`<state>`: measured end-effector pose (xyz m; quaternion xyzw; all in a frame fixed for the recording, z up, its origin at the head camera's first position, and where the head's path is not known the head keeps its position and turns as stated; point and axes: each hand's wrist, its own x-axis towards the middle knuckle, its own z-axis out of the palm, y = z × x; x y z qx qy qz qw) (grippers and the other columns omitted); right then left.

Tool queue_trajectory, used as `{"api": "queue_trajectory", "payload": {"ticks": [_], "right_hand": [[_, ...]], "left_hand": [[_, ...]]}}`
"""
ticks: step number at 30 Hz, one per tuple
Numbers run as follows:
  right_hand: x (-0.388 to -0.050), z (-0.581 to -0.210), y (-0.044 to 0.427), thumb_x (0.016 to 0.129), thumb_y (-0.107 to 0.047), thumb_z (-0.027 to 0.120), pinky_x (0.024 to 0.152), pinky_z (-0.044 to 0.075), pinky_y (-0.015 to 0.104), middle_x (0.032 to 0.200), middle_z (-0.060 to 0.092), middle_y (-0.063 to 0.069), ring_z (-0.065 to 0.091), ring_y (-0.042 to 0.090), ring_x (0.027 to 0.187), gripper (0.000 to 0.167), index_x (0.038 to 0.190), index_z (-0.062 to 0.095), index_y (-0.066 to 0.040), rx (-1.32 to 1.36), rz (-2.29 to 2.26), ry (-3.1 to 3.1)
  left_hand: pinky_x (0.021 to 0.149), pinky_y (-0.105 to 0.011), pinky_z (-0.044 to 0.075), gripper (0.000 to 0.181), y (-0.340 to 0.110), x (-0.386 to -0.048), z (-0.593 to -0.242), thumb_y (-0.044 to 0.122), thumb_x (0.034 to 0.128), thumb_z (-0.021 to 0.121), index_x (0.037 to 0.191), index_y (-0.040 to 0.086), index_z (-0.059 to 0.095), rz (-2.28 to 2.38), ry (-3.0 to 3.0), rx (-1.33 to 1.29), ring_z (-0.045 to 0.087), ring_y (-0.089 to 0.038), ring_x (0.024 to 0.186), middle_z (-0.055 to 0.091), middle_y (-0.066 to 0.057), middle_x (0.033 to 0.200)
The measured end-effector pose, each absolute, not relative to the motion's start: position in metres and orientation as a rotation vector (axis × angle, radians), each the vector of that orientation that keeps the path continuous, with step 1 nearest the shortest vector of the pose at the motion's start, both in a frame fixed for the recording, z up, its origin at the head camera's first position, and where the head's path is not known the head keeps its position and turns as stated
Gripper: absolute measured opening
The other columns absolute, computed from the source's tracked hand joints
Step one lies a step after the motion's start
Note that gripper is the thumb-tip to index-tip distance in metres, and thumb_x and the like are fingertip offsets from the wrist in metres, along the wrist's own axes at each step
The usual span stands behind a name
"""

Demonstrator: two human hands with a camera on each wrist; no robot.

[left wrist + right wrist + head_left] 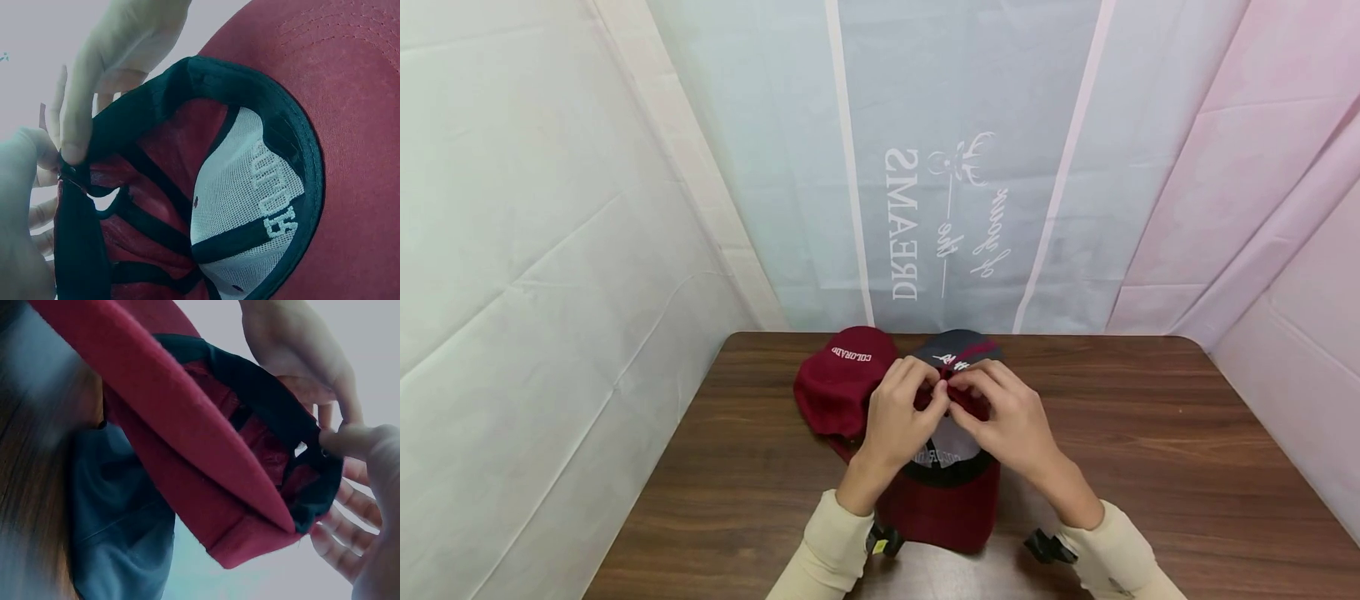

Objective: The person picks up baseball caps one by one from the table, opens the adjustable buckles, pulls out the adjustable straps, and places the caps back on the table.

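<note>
A maroon baseball cap is held with its inside facing up and its brim toward me. My left hand pinches the strap at the back of this cap between thumb and fingers. From the other side, my right hand pinches the same strap, the fingertips of both hands almost meeting. In the left wrist view, the black sweatband, pale mesh lining and strap opening show. The right wrist view has the thumb of my right hand on the strap's snap end. Whether the snap is fastened I cannot tell.
Left of the held cap, a second maroon cap with white COLORADO lettering lies on the brown wooden table. A dark grey cap with a maroon stripe sits behind. Pale cloth walls stand around the table.
</note>
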<state>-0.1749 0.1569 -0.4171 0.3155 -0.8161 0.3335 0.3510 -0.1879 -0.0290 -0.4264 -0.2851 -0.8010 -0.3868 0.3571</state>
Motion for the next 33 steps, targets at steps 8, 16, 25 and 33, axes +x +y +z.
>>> {"api": "queue_trajectory", "payload": {"ticks": [8,16,25,33], "right_hand": [[-0.1796,-0.4187,0.1558,0.087,-0.012,0.083,0.067,0.055,0.035,0.094,0.074,0.002,0.066,0.018,0.084,0.006,0.09,0.078,-0.014,0.826,0.771,-2.022],[-0.1833,-0.4187,0.1545,0.091,-0.017,0.076,0.062,0.054,0.033,0.09,0.073,0.0,0.066,0.017,0.08,0.006,0.085,0.077,-0.015,0.86,0.75,-1.901],[-0.1841,-0.4177,0.1542,0.084,-0.01,0.077,0.061,0.054,0.032,0.089,0.073,0.0,0.065,0.017,0.077,0.005,0.084,0.078,-0.014,0.882,0.748,-1.874],[-0.1841,-0.4173,0.1536,0.092,-0.015,0.072,0.061,0.054,0.032,0.089,0.073,0.0,0.065,0.017,0.077,0.01,0.085,0.079,-0.013,0.901,0.76,-1.845]], "left_hand": [[0.065,-0.017,0.044,0.01,-0.027,-0.1864,-0.4233,0.01,0.0948,0.07,0.088,0.015,0.064,-0.989,-2.068,-0.753,0.056,-0.012,0.08,0.063,0.002,0.089],[0.064,-0.016,0.043,0.009,-0.0259,-0.1874,-0.4214,0.01,0.0944,0.068,0.088,0.015,0.064,-0.986,-2.055,-0.766,0.056,-0.012,0.079,0.063,0.003,0.088],[0.063,-0.016,0.044,0.01,-0.0264,-0.186,-0.419,0.01,0.0932,0.068,0.087,0.016,0.064,-0.983,-2.065,-0.761,0.057,-0.012,0.08,0.063,0.003,0.087],[0.063,-0.016,0.045,0.01,-0.0271,-0.1849,-0.4172,0.009,0.0926,0.068,0.087,0.016,0.064,-0.973,-2.054,-0.76,0.057,-0.012,0.079,0.063,0.003,0.087]]}}
